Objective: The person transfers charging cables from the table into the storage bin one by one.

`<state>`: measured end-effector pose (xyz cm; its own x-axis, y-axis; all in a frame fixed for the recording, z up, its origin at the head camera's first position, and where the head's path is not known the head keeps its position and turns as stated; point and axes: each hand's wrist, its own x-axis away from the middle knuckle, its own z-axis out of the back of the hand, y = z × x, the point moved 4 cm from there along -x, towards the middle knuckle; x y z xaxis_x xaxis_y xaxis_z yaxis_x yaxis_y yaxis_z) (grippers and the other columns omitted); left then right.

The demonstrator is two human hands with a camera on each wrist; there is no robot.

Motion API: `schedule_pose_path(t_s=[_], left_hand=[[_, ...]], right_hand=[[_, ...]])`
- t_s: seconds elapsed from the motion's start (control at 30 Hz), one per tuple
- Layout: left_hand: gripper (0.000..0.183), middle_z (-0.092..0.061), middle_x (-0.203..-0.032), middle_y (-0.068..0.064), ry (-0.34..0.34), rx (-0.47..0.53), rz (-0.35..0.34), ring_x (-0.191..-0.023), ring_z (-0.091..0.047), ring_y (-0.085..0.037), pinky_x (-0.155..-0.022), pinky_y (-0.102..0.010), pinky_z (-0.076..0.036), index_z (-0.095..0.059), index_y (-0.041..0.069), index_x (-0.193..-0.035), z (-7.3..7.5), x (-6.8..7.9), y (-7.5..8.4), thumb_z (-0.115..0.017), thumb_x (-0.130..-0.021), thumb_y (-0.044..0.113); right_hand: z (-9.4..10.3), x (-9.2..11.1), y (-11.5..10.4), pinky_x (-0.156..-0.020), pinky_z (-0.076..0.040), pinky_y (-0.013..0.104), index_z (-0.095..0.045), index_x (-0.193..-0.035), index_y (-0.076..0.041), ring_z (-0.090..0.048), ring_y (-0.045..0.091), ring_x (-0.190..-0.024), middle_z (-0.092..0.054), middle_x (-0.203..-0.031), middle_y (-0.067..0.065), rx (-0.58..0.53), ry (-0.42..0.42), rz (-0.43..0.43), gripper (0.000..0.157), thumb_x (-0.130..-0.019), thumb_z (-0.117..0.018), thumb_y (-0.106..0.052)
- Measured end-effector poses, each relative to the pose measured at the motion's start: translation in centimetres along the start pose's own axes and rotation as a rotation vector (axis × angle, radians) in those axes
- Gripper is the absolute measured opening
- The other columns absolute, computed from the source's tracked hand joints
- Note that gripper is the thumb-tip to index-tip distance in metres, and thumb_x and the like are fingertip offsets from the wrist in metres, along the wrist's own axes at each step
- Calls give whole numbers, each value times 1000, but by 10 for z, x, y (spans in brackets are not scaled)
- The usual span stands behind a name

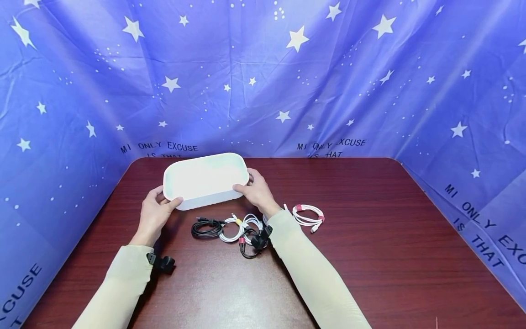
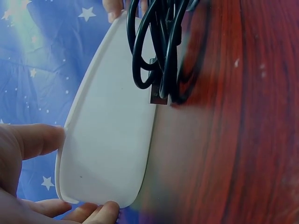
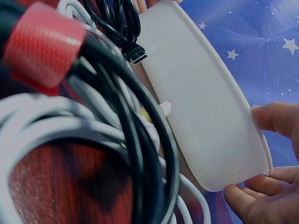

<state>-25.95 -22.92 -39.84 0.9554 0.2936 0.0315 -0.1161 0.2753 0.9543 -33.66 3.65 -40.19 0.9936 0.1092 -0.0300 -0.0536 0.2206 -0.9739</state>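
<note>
A white oblong tray (image 1: 207, 176) with rounded corners is held by both hands at the far left part of the table. My left hand (image 1: 155, 211) grips its left end, thumb on the near rim and fingers at the outer end wall. At the opposite end my right hand (image 1: 259, 191) grips it the same way, thumb over the near rim. Both wrist views show the tray's smooth near side wall (image 2: 107, 116). Whether its base touches the table cannot be told. Just in front of it lie a coiled black cable (image 1: 207, 228) and coiled white cables (image 1: 231, 232).
A black cable with a red tie (image 1: 248, 250) lies partly behind the right wrist's camera. To the right of that forearm is a white cable coil with red ties (image 1: 309, 215). A blue star-patterned curtain (image 1: 263, 91) surrounds the dark red wooden table (image 1: 370, 256).
</note>
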Motion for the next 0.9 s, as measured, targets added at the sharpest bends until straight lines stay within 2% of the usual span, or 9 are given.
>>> schedule_pose_path(t_s=[0.27, 0.9], left_hand=[[75, -46, -138, -23, -10, -25, -9, -123, -51, -28, -94, -32, -46, -27, -1, -147, -3, 0, 1, -69, -87, 14], [75, -46, -138, -22, -25, -5, -11, -122, -51, -27, -89, -23, -47, -27, 1, -147, -10, -1, 3, -69, -86, 13]], right_hand=[[3, 1, 0, -90, -49, 31, -39, -140, -3, -56, 24, -115, -54, -131, 15, 0, 7, -4, 71, -78, -74, -7], [12, 2, 3, -88, -50, 30, -40, -140, -5, -58, 23, -113, -56, -129, 14, 8, 18, -8, 71, -79, -74, -9]])
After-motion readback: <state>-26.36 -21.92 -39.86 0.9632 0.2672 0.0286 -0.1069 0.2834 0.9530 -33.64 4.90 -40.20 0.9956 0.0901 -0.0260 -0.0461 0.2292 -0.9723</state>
